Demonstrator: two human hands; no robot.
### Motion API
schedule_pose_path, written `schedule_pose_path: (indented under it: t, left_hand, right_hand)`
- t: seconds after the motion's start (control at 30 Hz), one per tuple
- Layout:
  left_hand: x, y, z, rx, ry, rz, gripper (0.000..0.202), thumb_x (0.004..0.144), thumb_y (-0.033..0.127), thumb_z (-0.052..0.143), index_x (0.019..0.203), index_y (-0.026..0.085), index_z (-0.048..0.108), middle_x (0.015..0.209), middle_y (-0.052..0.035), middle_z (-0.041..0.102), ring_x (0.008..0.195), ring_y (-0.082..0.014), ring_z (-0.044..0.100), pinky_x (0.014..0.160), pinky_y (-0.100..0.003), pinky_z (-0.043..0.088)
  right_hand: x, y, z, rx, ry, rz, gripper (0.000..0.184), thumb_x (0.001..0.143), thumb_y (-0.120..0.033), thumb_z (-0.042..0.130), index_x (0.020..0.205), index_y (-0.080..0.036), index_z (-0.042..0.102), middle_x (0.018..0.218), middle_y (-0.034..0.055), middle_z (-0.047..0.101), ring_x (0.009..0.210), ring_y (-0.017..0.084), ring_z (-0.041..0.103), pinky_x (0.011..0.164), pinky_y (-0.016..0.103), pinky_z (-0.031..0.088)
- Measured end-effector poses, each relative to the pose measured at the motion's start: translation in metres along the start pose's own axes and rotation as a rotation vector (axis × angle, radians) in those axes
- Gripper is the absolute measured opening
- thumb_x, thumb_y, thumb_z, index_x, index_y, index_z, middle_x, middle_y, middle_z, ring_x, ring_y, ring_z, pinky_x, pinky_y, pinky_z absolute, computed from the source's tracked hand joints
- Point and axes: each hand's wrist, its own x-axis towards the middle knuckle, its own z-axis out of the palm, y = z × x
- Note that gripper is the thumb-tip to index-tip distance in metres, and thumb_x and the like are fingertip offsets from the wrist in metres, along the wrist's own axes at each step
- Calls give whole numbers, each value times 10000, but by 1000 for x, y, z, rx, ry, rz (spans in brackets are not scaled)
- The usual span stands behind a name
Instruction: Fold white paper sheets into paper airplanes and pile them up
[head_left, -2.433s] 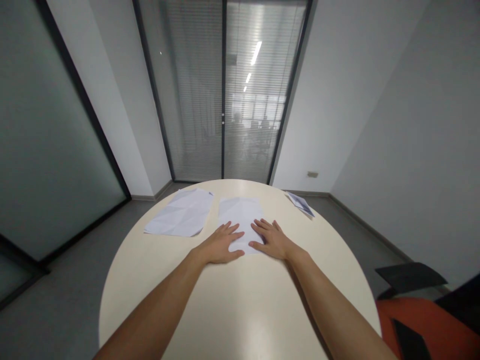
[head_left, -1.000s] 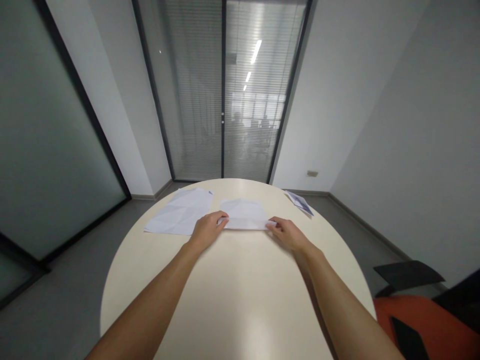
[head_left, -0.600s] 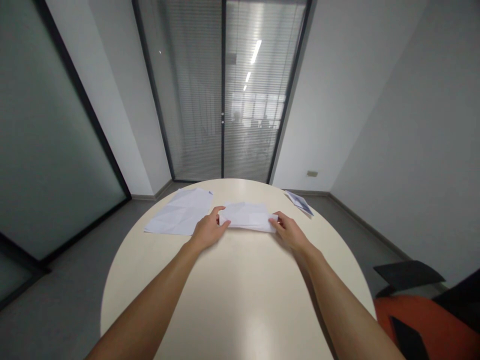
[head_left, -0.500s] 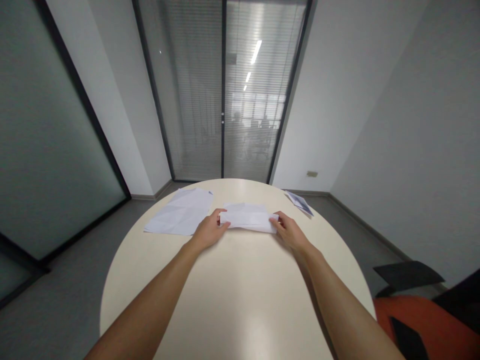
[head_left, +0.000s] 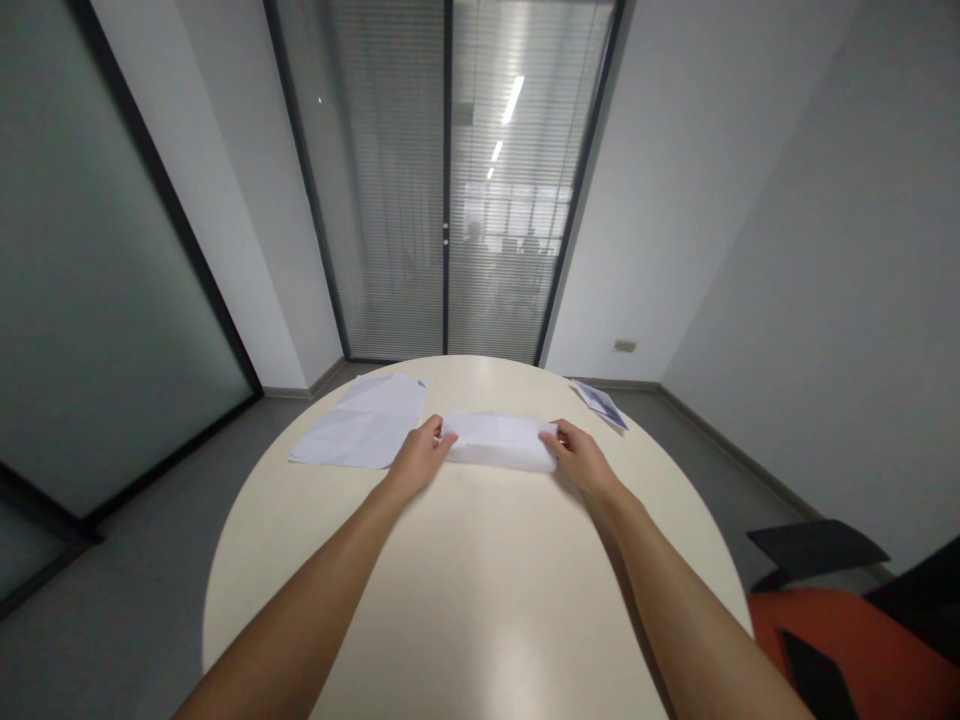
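Left of the round table [head_left: 480, 580] and apart from it stands a dark-framed frosted glass panel [head_left: 97, 250]. On the far left part of the table lie creased white sheets [head_left: 364, 425], their edges slightly out of line (how many there are cannot be told). The left hand [head_left: 421, 455], above the table just right of these, pinches the left end of a folded white paper between thumb and fingers. Beyond the table's far edge is a glazed partition [head_left: 448, 180] with horizontal blinds. The folded white paper [head_left: 499, 440] spans the middle of the table's far half, a crease running along its length; whether it touches the tabletop is unclear. The right hand [head_left: 581, 455] grips its right end in a similar narrow pinch. At the table's far right edge rests a small folded piece [head_left: 600, 405], white and bluish grey. Past that edge, a wall plate [head_left: 625, 346] sits low. Right of the table stands a chair [head_left: 855, 640] with an orange-red seat.
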Motion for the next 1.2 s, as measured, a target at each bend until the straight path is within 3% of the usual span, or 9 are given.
schedule_pose_path:
  t: [0.13, 0.37, 0.6, 0.7, 0.9, 1.07, 1.2]
  left_hand:
    - [1, -3, 2, 0, 29, -24, 233, 887, 335, 568, 746, 231, 415, 642, 54, 488, 596, -138, 486, 583, -247, 315]
    - [5, -15, 9, -76, 2, -70, 232, 863, 296, 590, 722, 226, 420, 643, 55, 475, 610, -138, 472, 585, -244, 333]
    - [4, -11, 6, 14, -38, -134, 172, 860, 279, 617, 774, 217, 481, 644, 48, 496, 624, -148, 495, 588, -250, 325]
    - [2, -7, 5, 99, -52, -146, 125, 877, 297, 610, 941, 207, 550, 673, 39, 532, 645, -160, 528, 612, -251, 348]
    - [-4, -1, 3, 153, -67, -156, 481, 933, 340, 555, 1366, 156, 453, 853, -53, 678, 793, -220, 653, 710, -282, 429]
    - [-6, -1, 3, 202, -110, -200, 648, 919, 393, 590, 1471, 142, 363, 982, -130, 724, 967, -286, 686, 813, -329, 456]
    - [-7, -1, 6, 236, -100, -191, 651, 920, 366, 579, 1478, 127, 344, 1152, -185, 699, 1063, -306, 666, 873, -351, 453]
  right_hand:
    - [-2, 0, 2, 65, -73, 56, 411, 877, -603, 568, 897, -193, 595, 693, 1, 589, 616, 155, 528, 560, 257, 416]
    - [0, -8, 3, 342, -141, 201, 518, 744, -717, 636, 796, -206, 563, 739, 6, 547, 699, 166, 542, 626, 280, 507]
    - [0, -1, 2, 99, -98, 141, 470, 815, -662, 573, 780, -193, 581, 589, -28, 526, 551, 136, 465, 535, 260, 370]
    - [-1, 1, 4, 2, -109, 124, 461, 855, -628, 537, 857, -179, 642, 588, -7, 587, 532, 148, 491, 531, 268, 354]
    - [-3, -2, 5, -109, -82, 114, 478, 889, -498, 546, 1166, -124, 655, 722, 55, 693, 602, 182, 585, 579, 286, 406]
    - [-5, -5, 4, -177, -100, 102, 525, 919, -478, 519, 1295, -120, 600, 661, 14, 652, 592, 175, 572, 581, 283, 398]
    - [-7, -9, 6, -220, -76, 83, 603, 925, -477, 521, 1417, -128, 504, 693, 7, 637, 636, 180, 585, 600, 280, 404]
